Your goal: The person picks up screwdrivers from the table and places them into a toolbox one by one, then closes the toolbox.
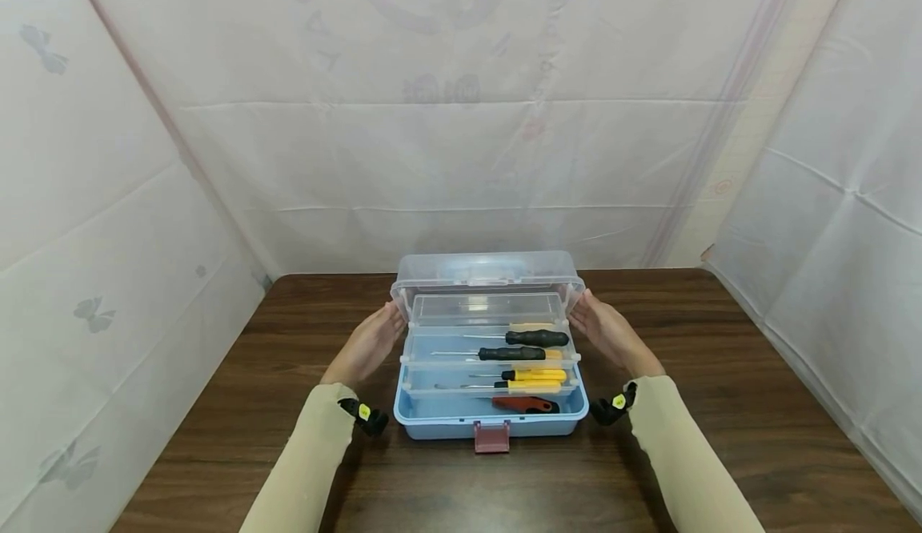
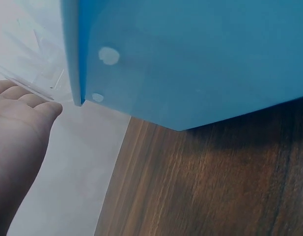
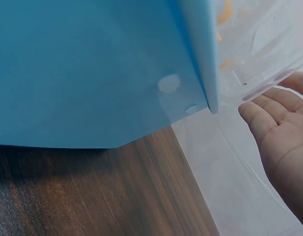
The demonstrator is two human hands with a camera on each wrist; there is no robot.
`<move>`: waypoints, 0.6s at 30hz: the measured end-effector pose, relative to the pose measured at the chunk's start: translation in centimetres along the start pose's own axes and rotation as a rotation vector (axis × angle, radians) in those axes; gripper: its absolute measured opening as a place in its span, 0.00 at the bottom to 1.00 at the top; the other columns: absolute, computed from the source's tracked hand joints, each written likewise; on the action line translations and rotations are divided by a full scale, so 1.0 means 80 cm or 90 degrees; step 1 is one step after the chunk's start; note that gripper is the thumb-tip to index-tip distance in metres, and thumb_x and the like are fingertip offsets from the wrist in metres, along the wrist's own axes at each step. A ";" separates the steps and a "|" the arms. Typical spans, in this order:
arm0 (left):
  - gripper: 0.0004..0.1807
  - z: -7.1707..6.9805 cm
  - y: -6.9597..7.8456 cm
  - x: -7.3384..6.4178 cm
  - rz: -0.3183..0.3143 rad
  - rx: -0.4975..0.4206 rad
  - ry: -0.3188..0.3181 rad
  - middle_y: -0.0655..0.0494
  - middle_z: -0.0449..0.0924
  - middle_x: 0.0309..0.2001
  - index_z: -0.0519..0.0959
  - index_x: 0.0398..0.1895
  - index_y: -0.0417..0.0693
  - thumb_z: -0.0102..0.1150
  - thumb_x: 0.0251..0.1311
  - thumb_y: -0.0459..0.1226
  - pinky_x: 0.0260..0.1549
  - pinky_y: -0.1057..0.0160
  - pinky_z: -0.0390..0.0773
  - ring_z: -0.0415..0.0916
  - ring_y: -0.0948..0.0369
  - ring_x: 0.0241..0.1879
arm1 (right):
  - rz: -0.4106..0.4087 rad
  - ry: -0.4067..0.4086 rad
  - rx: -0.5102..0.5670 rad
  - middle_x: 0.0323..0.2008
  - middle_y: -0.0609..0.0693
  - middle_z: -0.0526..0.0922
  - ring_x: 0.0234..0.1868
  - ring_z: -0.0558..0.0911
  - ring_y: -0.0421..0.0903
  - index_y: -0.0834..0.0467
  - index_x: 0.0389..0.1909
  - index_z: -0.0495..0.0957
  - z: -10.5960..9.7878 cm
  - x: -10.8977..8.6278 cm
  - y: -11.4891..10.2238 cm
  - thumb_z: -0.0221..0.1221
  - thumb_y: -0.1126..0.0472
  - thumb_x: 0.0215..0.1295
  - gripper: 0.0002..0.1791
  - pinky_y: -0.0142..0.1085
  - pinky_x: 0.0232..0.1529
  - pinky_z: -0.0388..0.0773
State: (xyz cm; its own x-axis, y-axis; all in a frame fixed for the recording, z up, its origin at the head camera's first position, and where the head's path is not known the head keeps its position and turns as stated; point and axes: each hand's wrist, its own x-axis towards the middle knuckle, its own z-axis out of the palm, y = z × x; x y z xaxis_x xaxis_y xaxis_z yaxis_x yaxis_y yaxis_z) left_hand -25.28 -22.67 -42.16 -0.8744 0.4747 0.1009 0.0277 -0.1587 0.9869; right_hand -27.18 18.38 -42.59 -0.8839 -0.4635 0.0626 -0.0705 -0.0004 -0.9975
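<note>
A light-blue toolbox (image 1: 432,430) stands on the table with its clear lid (image 1: 487,265) raised at the back and its clear tiered trays spread. My left hand (image 1: 369,345) is at the lid's left side, fingers straight along its edge; the left wrist view shows the fingertips right at the clear plastic. On the other side my right hand (image 1: 608,331) mirrors it, its extended fingers (image 3: 274,105) at the lid's edge. Black-handled screwdrivers (image 1: 536,338) and yellow-handled screwdrivers (image 1: 536,375) lie in the trays. A red-and-black handle (image 1: 524,404) shows in the bottom.
The dark wooden table (image 1: 475,489) extends on both sides of the box. Pale sheeting (image 1: 461,165) hangs behind the table and along both sides. A maroon latch (image 1: 492,437) hangs down at the box's front. Each wrist wears a small black camera.
</note>
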 end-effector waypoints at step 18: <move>0.38 0.001 0.001 -0.002 -0.023 0.005 0.016 0.48 0.26 0.77 0.30 0.76 0.40 0.27 0.75 0.52 0.73 0.50 0.27 0.23 0.52 0.76 | -0.010 0.018 0.015 0.76 0.60 0.43 0.76 0.44 0.58 0.65 0.75 0.40 0.003 -0.005 0.001 0.28 0.40 0.76 0.40 0.50 0.73 0.43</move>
State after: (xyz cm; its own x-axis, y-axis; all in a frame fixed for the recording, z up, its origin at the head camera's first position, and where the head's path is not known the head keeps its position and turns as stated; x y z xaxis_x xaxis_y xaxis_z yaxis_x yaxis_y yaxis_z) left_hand -25.09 -22.66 -42.09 -0.8867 0.4581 0.0627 0.0005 -0.1346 0.9909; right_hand -26.71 18.31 -42.72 -0.8951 -0.4387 0.0793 -0.0744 -0.0283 -0.9968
